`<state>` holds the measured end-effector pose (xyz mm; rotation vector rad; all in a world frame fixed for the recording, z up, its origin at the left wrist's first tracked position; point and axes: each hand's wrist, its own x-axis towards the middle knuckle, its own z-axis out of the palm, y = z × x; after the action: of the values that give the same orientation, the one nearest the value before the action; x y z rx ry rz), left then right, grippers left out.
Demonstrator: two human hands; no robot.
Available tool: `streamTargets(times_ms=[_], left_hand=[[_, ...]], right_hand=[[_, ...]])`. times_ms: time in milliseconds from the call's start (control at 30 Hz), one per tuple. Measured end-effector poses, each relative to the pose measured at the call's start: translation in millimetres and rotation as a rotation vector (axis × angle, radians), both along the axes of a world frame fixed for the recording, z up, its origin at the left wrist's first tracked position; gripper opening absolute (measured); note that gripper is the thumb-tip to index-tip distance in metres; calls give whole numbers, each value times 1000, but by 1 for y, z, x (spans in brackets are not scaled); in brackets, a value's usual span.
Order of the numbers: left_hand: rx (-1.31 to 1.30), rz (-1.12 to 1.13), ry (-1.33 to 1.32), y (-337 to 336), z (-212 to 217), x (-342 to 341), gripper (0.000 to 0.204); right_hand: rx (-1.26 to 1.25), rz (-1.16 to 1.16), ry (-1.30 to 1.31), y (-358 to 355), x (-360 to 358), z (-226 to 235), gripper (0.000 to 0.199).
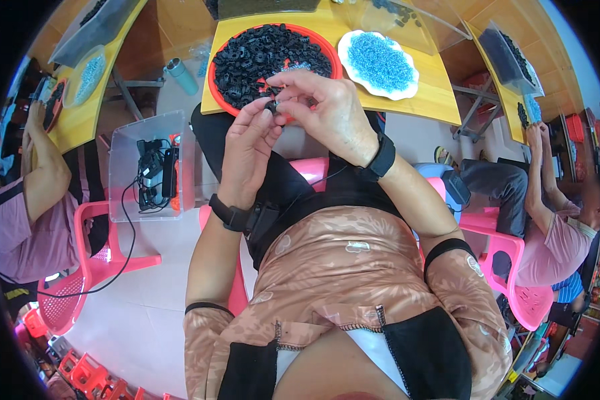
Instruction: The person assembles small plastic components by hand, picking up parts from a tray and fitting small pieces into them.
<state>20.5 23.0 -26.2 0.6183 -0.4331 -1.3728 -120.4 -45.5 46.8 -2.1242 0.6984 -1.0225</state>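
In front of the red round tray [337, 61], my two hands meet over my lap. My left hand [250, 140] pinches a small black plastic part [271, 105] between thumb and fingertips. The fingertips of my right hand [340, 110] close in against that part from the right. Whether they hold a tiny piece of their own is too small to tell. A heap of similar black parts [260, 57] fills the tray. To its right, a white scalloped plate [407, 90] bears many small light-blue pieces [380, 61].
The tray and plate stand on a yellow table [433, 103]. A clear plastic bin [120, 200] with black cables sits on the floor at left, near a green tumbler [181, 77]. Co-workers on pink chairs [507, 267] sit at tables on both sides.
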Motion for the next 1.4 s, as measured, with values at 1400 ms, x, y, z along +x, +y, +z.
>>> streamTargets(times_ms=[1400], left_hand=[[23, -15, 73, -2, -3, 8, 27]], right_hand=[[-263, -124, 819, -98, 1, -48, 12]])
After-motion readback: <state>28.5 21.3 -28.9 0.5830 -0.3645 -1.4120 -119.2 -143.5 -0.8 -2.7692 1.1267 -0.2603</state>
